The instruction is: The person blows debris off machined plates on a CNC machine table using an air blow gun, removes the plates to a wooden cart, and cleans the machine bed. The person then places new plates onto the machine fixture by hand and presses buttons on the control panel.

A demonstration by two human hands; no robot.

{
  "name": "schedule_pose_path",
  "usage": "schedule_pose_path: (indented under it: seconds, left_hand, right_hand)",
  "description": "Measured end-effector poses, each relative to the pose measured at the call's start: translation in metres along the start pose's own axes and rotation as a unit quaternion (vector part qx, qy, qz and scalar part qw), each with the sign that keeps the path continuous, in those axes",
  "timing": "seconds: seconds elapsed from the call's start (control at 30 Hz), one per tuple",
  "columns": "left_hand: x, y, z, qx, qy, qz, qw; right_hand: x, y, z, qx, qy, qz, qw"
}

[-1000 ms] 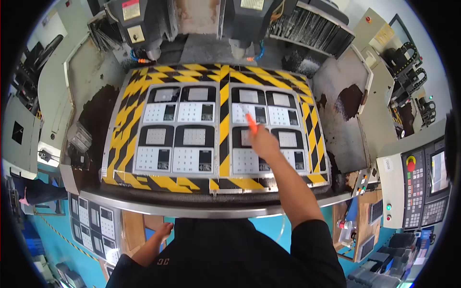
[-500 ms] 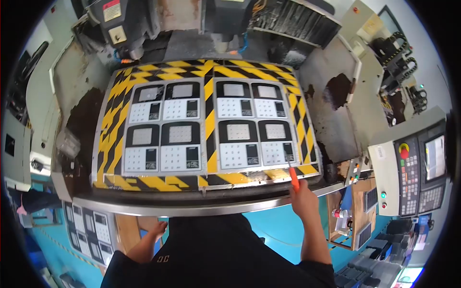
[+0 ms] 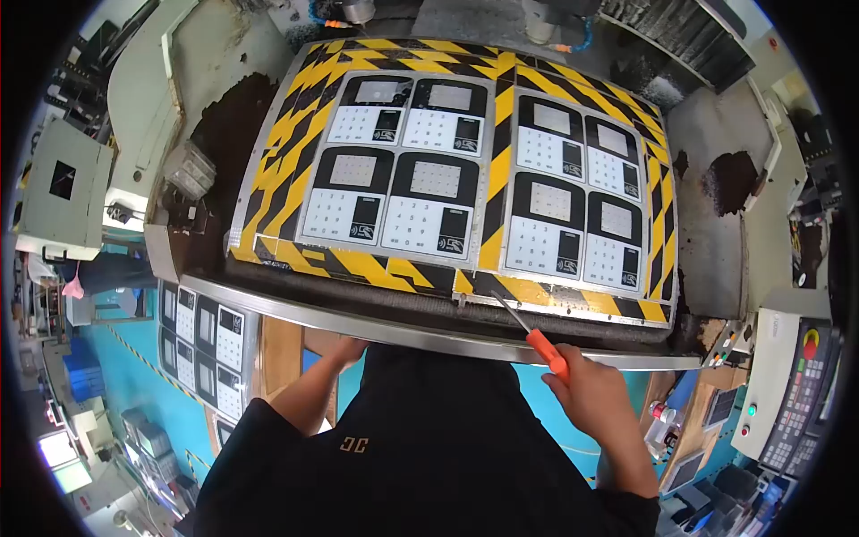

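Observation:
An orange-handled screwdriver (image 3: 548,352) is in my right hand (image 3: 586,389), fingers wrapped around the handle's end. Its thin metal shaft slants up and left, with the tip over the front striped border of the machine bed (image 3: 429,274); whether it touches cannot be made out. On that bed lie two sheets of printed keypad panels, a left sheet (image 3: 386,199) and a right sheet (image 3: 573,228), each with white key areas and black frames. My left hand (image 3: 351,348) is low at the metal front rail (image 3: 403,334), close to my body, its fingers mostly hidden.
More keypad panels (image 3: 204,336) lie on a wooden surface below left. A control panel (image 3: 787,394) with a red knob stands at right. Orange-tipped nozzles (image 3: 336,24) hang at the back. A clear plastic box (image 3: 190,170) sits beside the bed's left side.
My view has turned, so the bed appears higher and further right. The screwdriver has moved left along the front border, from the right sheet's lower right corner toward the middle.

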State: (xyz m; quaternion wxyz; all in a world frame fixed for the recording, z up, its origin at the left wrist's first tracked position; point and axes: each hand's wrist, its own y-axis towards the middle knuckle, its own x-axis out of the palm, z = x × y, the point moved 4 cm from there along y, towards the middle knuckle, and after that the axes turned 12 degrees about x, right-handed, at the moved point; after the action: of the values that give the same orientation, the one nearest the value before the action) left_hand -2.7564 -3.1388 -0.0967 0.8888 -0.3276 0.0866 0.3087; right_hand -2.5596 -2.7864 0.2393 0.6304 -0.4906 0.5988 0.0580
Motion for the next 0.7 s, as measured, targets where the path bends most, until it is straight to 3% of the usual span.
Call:
schedule_pose_path:
  seconds: [0.13,0.27,0.33,0.53,0.7]
  left_hand:
    - [0.009,-0.021,-0.094,-0.095,-0.019,-0.042,0.994]
    - [0.007,-0.054,-0.101,-0.157,0.010,-0.035,0.987]
    - [0.009,-0.058,-0.119,-0.141,0.025,-0.027,0.989]
    - [0.003,-0.039,-0.067,-0.112,0.063,-0.044,0.991]
    - [0.006,-0.012,-0.089,-0.063,0.015,0.004,0.998]
  right_hand:
    - [0.002,0.021,-0.019,-0.081,-0.045,0.049,0.995]
    - [0.015,0.048,-0.066,-0.160,-0.051,0.073,0.983]
    - [0.027,0.059,-0.099,-0.197,-0.024,0.047,0.979]
    - [0.060,0.092,-0.196,-0.276,0.008,-0.001,0.961]
    - [0.050,0.093,-0.176,-0.240,0.028,0.007,0.970]
